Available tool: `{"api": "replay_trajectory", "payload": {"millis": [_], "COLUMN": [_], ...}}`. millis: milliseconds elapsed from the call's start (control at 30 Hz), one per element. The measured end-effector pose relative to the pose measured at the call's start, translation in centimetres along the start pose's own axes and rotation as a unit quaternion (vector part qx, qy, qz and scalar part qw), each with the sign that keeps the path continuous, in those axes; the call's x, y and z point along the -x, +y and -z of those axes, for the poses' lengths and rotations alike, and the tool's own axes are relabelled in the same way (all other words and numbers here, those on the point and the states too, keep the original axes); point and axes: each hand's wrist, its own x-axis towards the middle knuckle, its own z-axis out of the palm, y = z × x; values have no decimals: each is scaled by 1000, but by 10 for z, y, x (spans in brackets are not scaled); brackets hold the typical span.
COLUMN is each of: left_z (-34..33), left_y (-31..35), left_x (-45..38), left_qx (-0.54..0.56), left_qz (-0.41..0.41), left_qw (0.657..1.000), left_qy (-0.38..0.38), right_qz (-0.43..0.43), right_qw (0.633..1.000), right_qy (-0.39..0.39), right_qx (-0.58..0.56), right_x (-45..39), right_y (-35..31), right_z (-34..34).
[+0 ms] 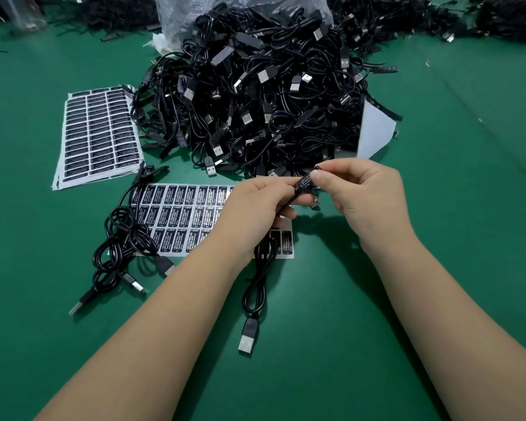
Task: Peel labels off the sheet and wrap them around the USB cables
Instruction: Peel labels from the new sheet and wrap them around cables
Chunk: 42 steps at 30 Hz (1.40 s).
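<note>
wrapping step under way: pinching a black label (306, 181) with the right hand (365, 202) onto the cable (257, 287) gripped by the left hand (255, 214), above the label sheet (179, 220); next, probably folding and pressing it closed
</note>
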Motion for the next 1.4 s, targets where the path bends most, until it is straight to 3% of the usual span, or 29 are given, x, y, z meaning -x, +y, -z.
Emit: {"api": "replay_trajectory", "payload": {"millis": [567, 933, 1400], "left_z": [-3, 8, 9], "left_y": [-3, 0, -5], "left_x": [0, -3, -6], "left_qx": [-13, 3, -15], "left_qz": [-8, 10, 5], "left_qw": [999, 999, 999], "left_qy": [43, -52, -49], "right_qz": [-2, -38, -56], "right_qw": [1000, 997, 993], "right_qy": [-9, -21, -3], "right_qx": [15, -61, -107], "right_x": [2, 0, 1], "right_y": [-3, -1, -2], "right_z": [-2, 1, 2]}}
